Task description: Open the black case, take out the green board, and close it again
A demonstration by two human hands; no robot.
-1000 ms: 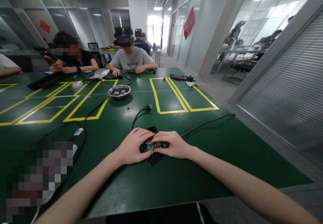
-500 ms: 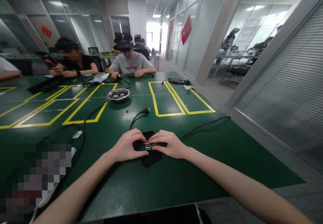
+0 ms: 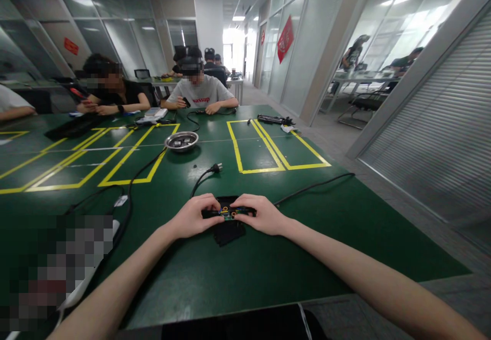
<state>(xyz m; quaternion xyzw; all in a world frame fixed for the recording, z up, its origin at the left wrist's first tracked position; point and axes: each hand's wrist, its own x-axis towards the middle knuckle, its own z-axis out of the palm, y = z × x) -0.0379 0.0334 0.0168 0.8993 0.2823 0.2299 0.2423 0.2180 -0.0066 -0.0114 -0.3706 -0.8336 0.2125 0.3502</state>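
Between my two hands is a small green circuit board (image 3: 229, 214) with copper-coloured ring coils on it. My left hand (image 3: 195, 216) pinches its left end, thumb in front and fingers behind. At the other end, the thumb and fingers of my right hand (image 3: 264, 214) close on the board. Just behind and beneath it shows a black plastic casing (image 3: 226, 199), partly covered by my hands. A flat black piece (image 3: 229, 234) lies in front of the board. From behind my left hand runs a black cord ending in a power plug (image 3: 217, 168); another black cable (image 3: 314, 186) leads off to the right.
A metal bowl (image 3: 181, 141) with small metal parts stands beyond my left hand. Yellow tape rectangles (image 3: 263, 170) mark the green table (image 3: 291, 273). A person (image 3: 201, 92) sits opposite, another person (image 3: 115, 92) further left. Black parts (image 3: 274, 119) lie at the far edge.
The board has turned and shifted slightly between my hands, so more of the casing behind shows. The plug has moved slightly left. The person opposite has lifted a small dark object.
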